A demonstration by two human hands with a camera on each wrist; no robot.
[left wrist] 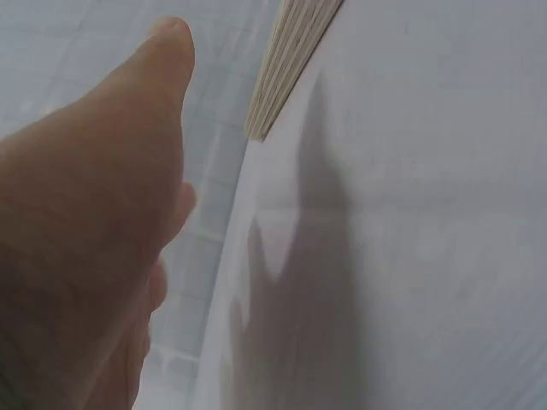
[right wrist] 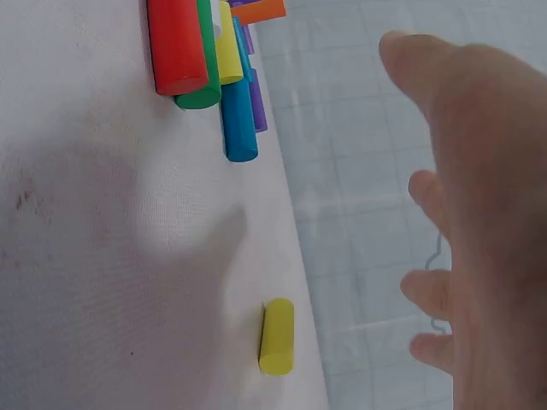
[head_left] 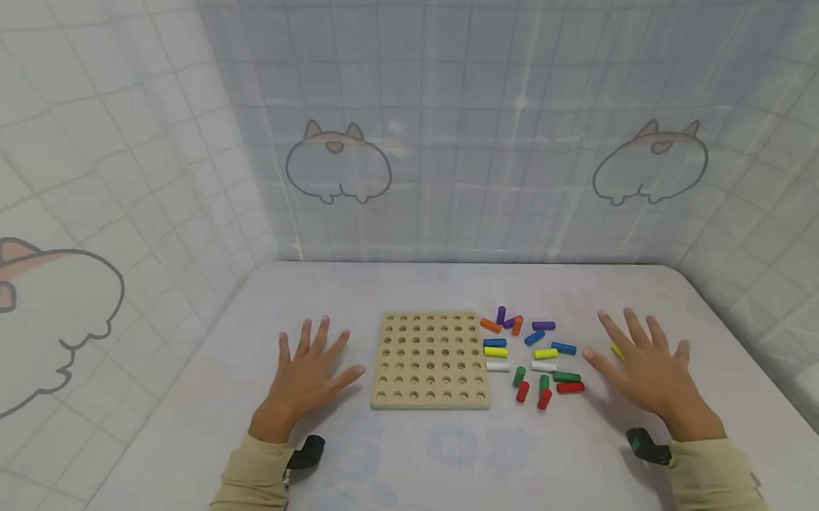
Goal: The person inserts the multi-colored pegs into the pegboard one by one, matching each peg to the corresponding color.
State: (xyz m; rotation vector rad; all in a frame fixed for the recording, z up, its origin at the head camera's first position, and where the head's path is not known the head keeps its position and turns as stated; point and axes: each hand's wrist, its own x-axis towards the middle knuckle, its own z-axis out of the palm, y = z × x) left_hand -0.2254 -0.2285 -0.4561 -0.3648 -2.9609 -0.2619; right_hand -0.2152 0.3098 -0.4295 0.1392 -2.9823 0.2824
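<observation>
With fingers spread, the left hand [head_left: 306, 377] hovers above the table just left of a pale wooden pegboard [head_left: 423, 370]. Rows of round holes cover the board, and no peg stands in any of them. To its right lie loose pegs in several colours, among them a red peg [head_left: 570, 387], a blue peg [head_left: 564, 348] and a white peg [head_left: 497, 367]. Right of these pegs, the right hand [head_left: 653, 372] is also spread and holds nothing. A yellow peg [right wrist: 277, 336] lies below it on the table, partly hidden by its fingers in the head view.
A white cloth covers the table [head_left: 440, 473]. Grid-patterned curtains [head_left: 492, 136] with cartoon animal drawings hang at the back and both sides. Each wrist carries a black device [head_left: 307, 452] below a beige sleeve [head_left: 255, 475].
</observation>
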